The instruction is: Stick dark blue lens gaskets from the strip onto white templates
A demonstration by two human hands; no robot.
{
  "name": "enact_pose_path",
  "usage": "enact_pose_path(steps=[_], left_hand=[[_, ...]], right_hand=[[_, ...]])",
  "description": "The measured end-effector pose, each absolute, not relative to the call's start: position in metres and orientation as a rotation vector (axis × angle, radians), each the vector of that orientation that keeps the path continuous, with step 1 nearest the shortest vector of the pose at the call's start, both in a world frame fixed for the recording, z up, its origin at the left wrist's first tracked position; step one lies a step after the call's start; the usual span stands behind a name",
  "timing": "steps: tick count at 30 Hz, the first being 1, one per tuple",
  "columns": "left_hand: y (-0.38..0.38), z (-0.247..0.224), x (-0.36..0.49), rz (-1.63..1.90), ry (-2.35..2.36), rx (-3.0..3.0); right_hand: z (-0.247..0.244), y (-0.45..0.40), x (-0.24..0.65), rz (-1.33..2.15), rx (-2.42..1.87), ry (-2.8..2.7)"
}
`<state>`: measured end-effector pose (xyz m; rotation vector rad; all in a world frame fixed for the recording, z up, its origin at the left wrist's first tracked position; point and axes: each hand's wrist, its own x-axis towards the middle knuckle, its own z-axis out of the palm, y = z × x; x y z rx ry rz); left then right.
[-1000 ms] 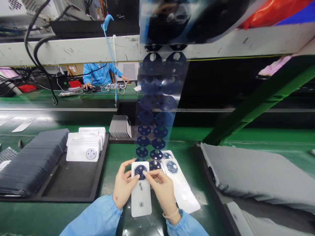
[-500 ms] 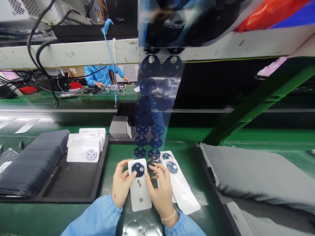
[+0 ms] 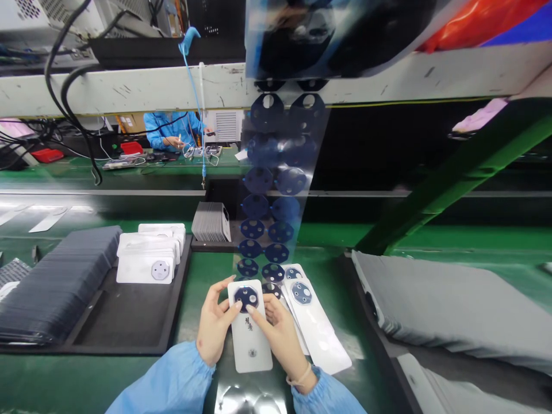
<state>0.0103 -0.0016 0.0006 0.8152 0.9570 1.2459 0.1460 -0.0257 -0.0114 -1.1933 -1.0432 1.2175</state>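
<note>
A white phone back cover (image 3: pixel 254 351) with a dark octagonal camera patch (image 3: pixel 246 298) is held upright between both hands. My left hand (image 3: pixel 214 322) grips its left edge, the thumb on the patch's lower left. From the other side my right hand (image 3: pixel 278 330) holds the cover, its thumb pressing near the patch's lower edge and its fingers behind. Beyond the cover hangs a clear film strip (image 3: pixel 276 221) carrying two columns of dark octagonal stickers. Two or more white back covers (image 3: pixel 321 328) lie overlapping on the green table, right of my right hand.
At left, a black tray (image 3: pixel 125 316) holds a dark stack of sleeved sheets (image 3: pixel 64 282) and several white covers (image 3: pixel 146 261). A small stack of covers (image 3: pixel 211 222) stands behind. Grey sleeved pieces (image 3: pixel 457 305) fill a right tray. A green post (image 3: pixel 452 178) slants nearby. A co-worker (image 3: pixel 172 132) sits opposite.
My right hand's raised fingers have come down behind the cover, and its thumb has moved onto the patch. The cover has shifted slightly right.
</note>
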Motion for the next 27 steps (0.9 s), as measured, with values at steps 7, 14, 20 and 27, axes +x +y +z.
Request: enact_pose_path(steps=[7, 14, 20, 27], left_hand=[[-0.0039, 0.0017, 0.0100, 1.212, 0.985, 0.900], [-0.0067, -0.0004, 0.0103, 1.167, 0.940, 0.961], [-0.0079, -0.0022, 0.0117, 1.111, 0.905, 1.038], [-0.0057, -0.0054, 0.0099, 1.133, 0.922, 1.028]], right_hand=[[-0.0129, -0.0260, 0.1464, 1.313, -1.140, -0.887], [-0.0131, -0.0260, 0.1452, 1.310, -1.156, -0.856], [-0.0134, -0.0243, 0.1486, 1.262, -1.244, -0.918], [-0.0094, -0.0228, 0.1470, 1.275, -1.206, -0.993]])
